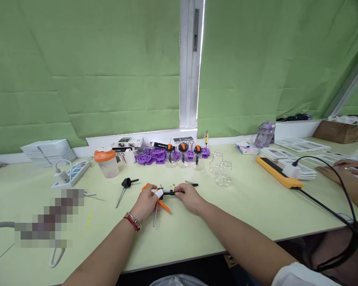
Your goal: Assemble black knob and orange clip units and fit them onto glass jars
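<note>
A small black-and-orange pump [165, 194] lies near the middle of the table [226, 214], held between both hands with its black part running left to right. The left hand [147, 203] is closed around the orange end, a white-wrapped fingertip on top, and an orange lever and a thin tube stick out below it toward the near edge. The right hand [190, 196] pinches the black end from the other side, fingers curled; both hands are equally close to it. Just beyond lies a small black brush [192, 184], and to the left a loose black nozzle [124, 187] with its tube. Toward the far edge stand three bottles [182, 155] with orange-black tops, purple discs [150, 155], two clear jars [220, 169] and an orange-lidded cup [106, 163]. Boxes by the wall carry print too small to read. At the right edge another person's hands [342, 171] rest near a yellow bar [278, 172].
</note>
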`<action>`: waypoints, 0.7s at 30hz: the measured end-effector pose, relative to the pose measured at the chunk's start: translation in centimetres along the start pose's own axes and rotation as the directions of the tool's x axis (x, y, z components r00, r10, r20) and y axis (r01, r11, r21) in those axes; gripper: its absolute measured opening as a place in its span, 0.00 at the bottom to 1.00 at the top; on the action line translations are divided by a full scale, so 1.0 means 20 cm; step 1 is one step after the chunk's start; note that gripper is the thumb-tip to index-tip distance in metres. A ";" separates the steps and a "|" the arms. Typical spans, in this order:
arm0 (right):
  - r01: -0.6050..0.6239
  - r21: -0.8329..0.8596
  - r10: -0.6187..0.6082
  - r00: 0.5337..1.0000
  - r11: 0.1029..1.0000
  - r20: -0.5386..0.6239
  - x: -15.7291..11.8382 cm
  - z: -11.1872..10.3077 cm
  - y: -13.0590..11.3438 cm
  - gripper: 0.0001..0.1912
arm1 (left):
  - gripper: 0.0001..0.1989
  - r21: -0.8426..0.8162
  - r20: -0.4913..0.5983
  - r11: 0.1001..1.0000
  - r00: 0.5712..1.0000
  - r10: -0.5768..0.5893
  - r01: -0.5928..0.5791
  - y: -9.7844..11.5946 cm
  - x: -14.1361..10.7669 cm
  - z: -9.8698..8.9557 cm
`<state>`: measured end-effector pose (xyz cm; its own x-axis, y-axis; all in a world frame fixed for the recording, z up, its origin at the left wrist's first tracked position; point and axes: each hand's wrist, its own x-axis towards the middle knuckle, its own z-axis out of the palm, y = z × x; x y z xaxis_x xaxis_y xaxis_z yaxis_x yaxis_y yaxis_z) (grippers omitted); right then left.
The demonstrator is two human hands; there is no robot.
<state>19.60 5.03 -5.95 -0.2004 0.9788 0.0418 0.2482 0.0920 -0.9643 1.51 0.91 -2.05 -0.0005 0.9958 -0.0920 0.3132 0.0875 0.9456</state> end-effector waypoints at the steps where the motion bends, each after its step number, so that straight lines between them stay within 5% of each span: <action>1: -0.001 0.013 0.001 1.000 1.000 -0.013 0.01 0.01 0.01 0.08 | 0.18 -0.002 0.002 1.000 1.000 -0.009 0.009 -0.01 0.00 0.01; 9: 0.010 0.058 -0.004 0.995 0.998 -0.096 0.06 0.06 0.07 0.09 | 0.12 0.047 -0.111 0.997 0.991 0.069 -0.064 -0.06 0.02 0.07; 21: 0.074 -0.035 -0.075 0.996 0.997 -0.048 0.08 0.08 0.06 0.11 | 0.09 0.100 -0.123 0.993 0.990 0.069 -0.057 -0.06 0.02 0.11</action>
<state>18.01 6.40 -7.54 -0.1723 0.9768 0.1269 0.2659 0.1702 -0.9489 3.18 1.12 -3.98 -0.0952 0.9954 0.0127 0.4059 0.0272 0.9135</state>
